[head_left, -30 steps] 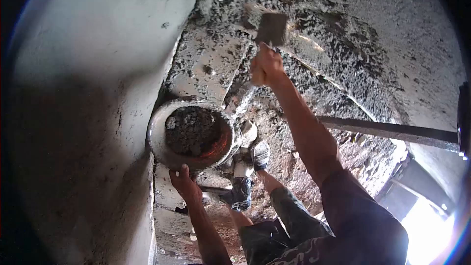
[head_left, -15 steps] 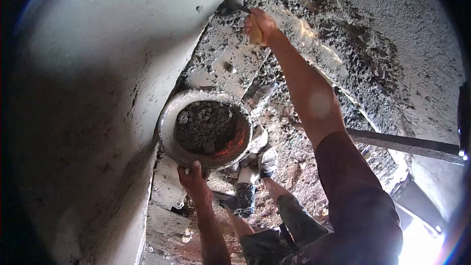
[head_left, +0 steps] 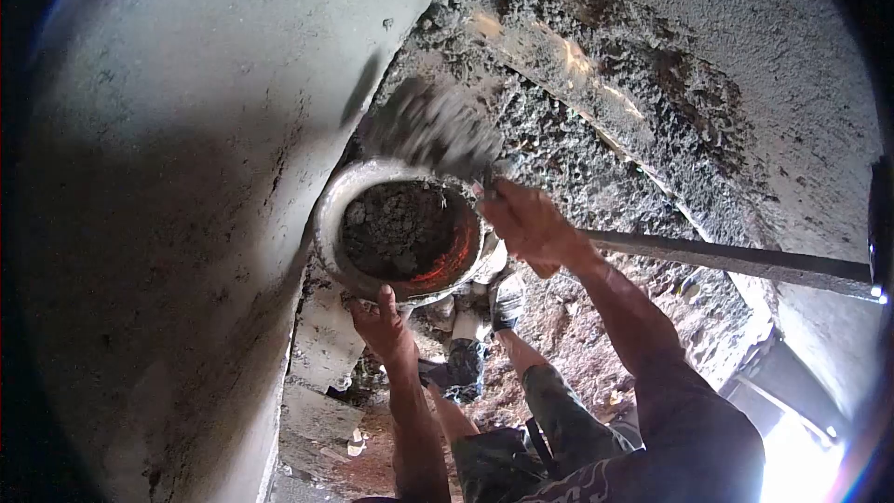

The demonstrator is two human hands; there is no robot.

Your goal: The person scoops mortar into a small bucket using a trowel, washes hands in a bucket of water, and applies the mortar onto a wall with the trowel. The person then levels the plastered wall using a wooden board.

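My left hand (head_left: 385, 324) grips the near rim of a round bucket (head_left: 337, 265), its thumb over the edge. Grey crumbly mortar (head_left: 396, 224) lies inside the bucket, and a reddish glow shows on the inner wall. My right hand (head_left: 529, 222) is closed round the handle of a trowel (head_left: 442, 130), just right of the bucket. The trowel's blade, loaded with grey mortar, is blurred by motion above the far rim.
A smooth plastered wall (head_left: 168, 186) rises on the left beside the bucket. To the right, a long bar (head_left: 736, 256) crosses toward a rough wall (head_left: 745, 28). My feet (head_left: 507, 301) stand on rubble below the bucket. Mortar clumps cover the boards at the top.
My right hand has come down from the mortar-strewn top area toward the bucket, bringing the trowel with a load on it. My left hand has stayed on the rim.
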